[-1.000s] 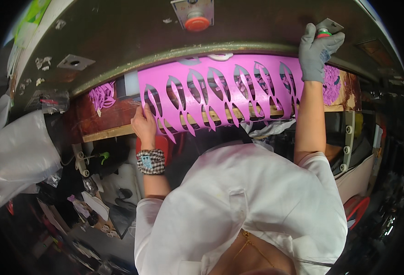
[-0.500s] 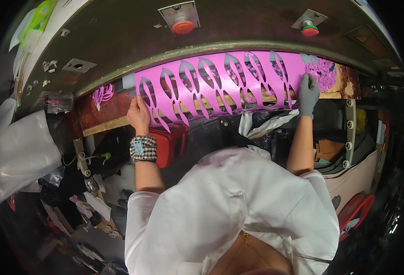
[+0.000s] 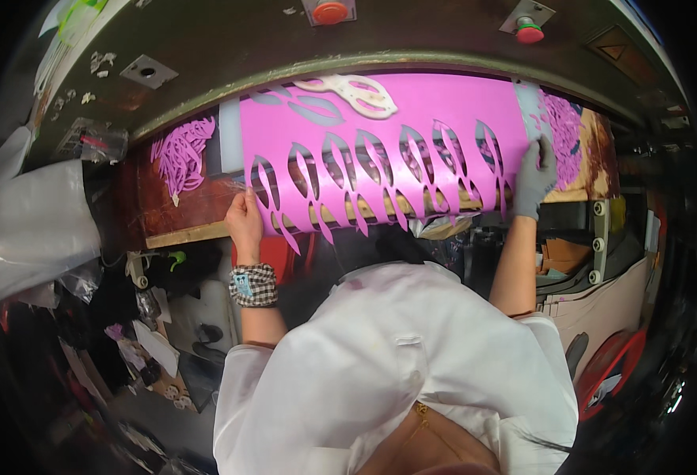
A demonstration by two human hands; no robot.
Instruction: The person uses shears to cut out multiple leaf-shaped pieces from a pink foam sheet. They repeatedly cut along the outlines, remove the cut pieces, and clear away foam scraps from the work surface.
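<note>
Both hands grip the pink sheet, bare left hand pinching one edge, gloved right hand the other; the near strip is cut out, the far part uncut.

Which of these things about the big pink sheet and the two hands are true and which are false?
1. The right hand wears a grey glove. True.
2. The left hand wears a glove too. False: it is bare, with a checked band at the wrist.
3. The pink sheet has leaf-shaped holes cut in it. True.
4. Both hands hold the sheet's lower corners. True.
5. The cream cutting die lies on the floor. False: it lies on the sheet's top edge.
6. The pink cut-out pieces are piled only on the right. False: piles lie on both sides.
</note>
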